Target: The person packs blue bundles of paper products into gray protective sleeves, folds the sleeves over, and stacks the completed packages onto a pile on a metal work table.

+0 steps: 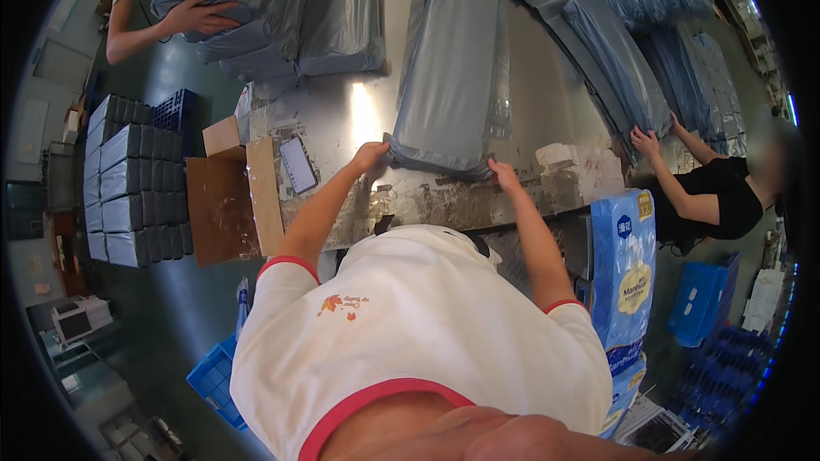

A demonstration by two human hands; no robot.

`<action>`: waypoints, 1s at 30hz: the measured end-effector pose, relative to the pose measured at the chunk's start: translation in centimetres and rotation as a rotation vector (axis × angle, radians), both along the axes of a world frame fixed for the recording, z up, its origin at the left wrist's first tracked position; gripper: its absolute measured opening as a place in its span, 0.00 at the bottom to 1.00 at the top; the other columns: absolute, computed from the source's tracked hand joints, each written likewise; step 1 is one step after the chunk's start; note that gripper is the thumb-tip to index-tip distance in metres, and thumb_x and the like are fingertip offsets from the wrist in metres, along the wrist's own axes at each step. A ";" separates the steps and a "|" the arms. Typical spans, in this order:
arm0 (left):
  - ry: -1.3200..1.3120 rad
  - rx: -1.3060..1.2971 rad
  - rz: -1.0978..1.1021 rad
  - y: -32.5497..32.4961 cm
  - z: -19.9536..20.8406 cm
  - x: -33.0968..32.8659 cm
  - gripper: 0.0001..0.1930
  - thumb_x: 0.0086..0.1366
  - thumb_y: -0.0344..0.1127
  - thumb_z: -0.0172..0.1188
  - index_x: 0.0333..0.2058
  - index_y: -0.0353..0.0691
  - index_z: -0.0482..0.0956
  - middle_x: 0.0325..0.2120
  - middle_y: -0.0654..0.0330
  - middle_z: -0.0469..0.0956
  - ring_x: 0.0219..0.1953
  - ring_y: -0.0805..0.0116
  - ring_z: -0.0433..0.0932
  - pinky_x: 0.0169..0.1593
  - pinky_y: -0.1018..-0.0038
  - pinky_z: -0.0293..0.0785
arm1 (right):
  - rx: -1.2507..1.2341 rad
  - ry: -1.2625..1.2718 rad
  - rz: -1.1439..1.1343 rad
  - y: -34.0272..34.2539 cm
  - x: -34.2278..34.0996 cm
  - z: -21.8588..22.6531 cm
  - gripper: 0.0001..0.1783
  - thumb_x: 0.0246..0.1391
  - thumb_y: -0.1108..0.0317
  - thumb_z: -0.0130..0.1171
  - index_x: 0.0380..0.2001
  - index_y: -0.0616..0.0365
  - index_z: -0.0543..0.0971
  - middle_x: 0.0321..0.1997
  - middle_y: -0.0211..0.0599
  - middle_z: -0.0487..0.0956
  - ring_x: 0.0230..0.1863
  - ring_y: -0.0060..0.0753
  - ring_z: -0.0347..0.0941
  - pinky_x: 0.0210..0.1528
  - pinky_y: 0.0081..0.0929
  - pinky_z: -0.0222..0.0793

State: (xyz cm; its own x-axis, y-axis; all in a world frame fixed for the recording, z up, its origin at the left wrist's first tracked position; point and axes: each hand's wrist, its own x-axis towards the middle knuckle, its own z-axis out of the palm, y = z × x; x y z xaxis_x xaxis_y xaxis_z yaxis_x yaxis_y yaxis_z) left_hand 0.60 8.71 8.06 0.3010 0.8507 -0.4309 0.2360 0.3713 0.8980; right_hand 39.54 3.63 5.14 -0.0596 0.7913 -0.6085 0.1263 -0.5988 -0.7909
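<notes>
A long grey plastic-wrapped package (pixel 448 77) lies on the metal worktable in front of me, its length running away from me. My left hand (pixel 373 156) is closed on the package's near left corner. At the near right corner, my right hand (pixel 502 172) pinches the wrapping. Both sets of fingers are partly hidden by the plastic. Clear film shows along the package's right side, and more grey wrapping lies at its far end.
Grey packages (pixel 342 17) are piled at the far left, under a co-worker's hand (pixel 201 15). Another co-worker's hands (pixel 647 141) touch packages (pixel 611 60) on the right. A phone (pixel 297 164) lies near an open cardboard box (pixel 220 205). Blue packs (pixel 622 273) stand right of me.
</notes>
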 end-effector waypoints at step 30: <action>-0.456 0.175 0.903 18.5 14.7 -13.1 0.24 0.57 0.48 0.45 0.44 0.33 0.64 0.42 0.57 0.65 0.43 0.67 0.63 0.48 0.75 0.56 | 0.208 0.691 -0.141 25.8 -27.9 16.7 0.39 0.43 0.50 0.53 0.53 0.61 0.53 0.54 0.44 0.58 0.54 0.35 0.54 0.54 0.28 0.49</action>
